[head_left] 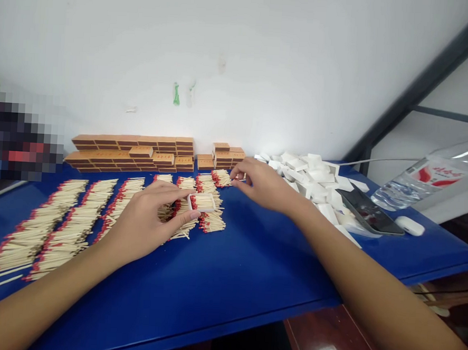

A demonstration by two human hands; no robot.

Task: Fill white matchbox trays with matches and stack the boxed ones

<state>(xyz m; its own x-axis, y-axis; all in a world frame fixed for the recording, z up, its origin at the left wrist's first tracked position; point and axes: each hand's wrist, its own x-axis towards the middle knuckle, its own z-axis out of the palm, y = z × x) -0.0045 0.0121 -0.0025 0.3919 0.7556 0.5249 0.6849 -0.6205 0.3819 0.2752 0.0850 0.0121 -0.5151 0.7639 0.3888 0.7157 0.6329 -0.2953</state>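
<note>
My left hand (146, 220) grips a small white matchbox tray (205, 210) by its left end, thumb in front and fingers behind. Red-tipped matches (203, 201) lie inside the tray, their heads toward the left. My right hand (263, 184) is beyond and to the right of the tray, thumb and fingers pinched on a match at the right end of a small pile of matches (221, 178). Part of that match shows between the fingertips; whether there are more is hidden. Rows of loose matches (62, 222) spread leftward across the blue table (226, 296), partly covered by my left hand.
Stacked brown matchboxes (128, 155) line the wall, with a smaller stack (228, 156) beside them. White empty trays (311, 174) are heaped at the right. Near them are a phone (369, 209), a white earbud case (410, 226) and a tilted water bottle (428, 173).
</note>
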